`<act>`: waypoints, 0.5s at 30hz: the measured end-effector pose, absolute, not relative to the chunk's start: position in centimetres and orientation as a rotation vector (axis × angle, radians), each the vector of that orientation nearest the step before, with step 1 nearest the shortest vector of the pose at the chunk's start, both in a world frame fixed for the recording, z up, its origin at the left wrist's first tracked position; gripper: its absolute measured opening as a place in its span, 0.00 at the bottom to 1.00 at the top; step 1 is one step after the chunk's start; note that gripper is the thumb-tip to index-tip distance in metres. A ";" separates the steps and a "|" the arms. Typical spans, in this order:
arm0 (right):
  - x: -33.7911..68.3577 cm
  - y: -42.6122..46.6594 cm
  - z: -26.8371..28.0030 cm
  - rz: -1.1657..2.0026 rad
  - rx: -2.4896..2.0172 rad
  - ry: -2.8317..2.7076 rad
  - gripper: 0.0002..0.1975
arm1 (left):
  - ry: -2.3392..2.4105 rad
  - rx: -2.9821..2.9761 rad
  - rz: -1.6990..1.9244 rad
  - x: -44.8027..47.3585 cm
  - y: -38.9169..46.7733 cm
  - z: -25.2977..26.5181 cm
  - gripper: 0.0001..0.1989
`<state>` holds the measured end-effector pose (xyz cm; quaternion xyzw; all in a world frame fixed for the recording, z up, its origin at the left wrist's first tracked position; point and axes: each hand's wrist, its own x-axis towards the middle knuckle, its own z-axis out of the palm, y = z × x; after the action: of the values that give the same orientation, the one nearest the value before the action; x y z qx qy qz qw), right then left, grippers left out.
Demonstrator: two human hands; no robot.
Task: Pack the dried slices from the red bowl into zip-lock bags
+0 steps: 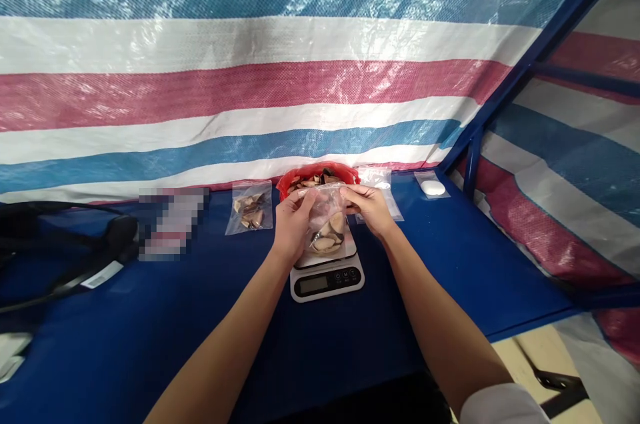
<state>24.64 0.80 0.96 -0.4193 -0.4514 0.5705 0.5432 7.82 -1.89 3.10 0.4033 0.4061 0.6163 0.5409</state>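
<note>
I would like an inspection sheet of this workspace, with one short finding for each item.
Surface: blue table, looks flat.
Job's things: clear bag with pale slices, over the white scale; more slices in the red container and the second bag.
Clutter: black item at left; white round object at far right.
Hands: left hand and right hand pinch the clear bag's top.
Cables: cannot tell; the black item's bands may be straps.
Surroundings: striped sheet behind; blue frame at right.

The right of the surface [465, 254] has room. The held bag [329, 234] blocks the scale [327, 283] from above; the red bag [284, 183] and sheet [240, 87] block the back.
</note>
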 end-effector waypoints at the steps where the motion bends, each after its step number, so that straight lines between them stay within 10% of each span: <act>1: 24.7 0.8 1.0 1.354 -1.000 -1.096 0.19 | 0.962 0.973 1.463 7.8 -1.8 3.0 0.17; 15: 24.0 0.4 0.5 1.283 -1.009 -1.111 0.18 | 1.092 1.255 1.376 4.3 -0.8 2.3 0.16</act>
<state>24.04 0.38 0.47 -0.4265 -0.4696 0.5421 0.5510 4.26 -0.85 2.28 0.5127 0.4459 0.5618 0.4719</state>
